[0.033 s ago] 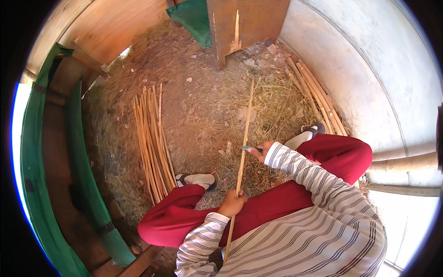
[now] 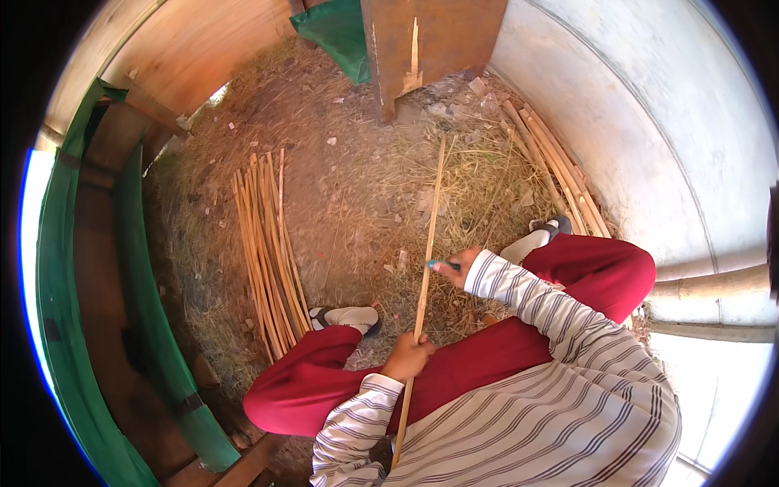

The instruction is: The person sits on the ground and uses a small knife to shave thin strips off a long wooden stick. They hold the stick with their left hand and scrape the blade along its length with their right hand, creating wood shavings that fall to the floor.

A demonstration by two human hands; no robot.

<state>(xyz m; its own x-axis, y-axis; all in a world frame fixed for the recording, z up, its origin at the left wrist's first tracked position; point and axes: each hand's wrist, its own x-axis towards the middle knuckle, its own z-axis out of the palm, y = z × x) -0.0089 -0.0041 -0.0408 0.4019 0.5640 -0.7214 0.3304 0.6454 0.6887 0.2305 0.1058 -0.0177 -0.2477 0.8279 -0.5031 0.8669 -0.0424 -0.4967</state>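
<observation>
Nothing has shifted since the earlier frame: both hands sit on the same stick as before.

Head view: the left hand has its grip closed around a long thin bamboo stick, low on its length, just above the lap. From that grip the stick runs up and away over the straw-strewn ground, its far tip near a wooden post. Higher along the stick, the right hand is closed on a small blue-handled tool whose tip touches the stick from the right. Left of the left grip, well apart, lies a bundle of bamboo sticks. Right of the right grip, another bundle lies along the pale wall. Red trousers and two light shoes frame the hands.
</observation>
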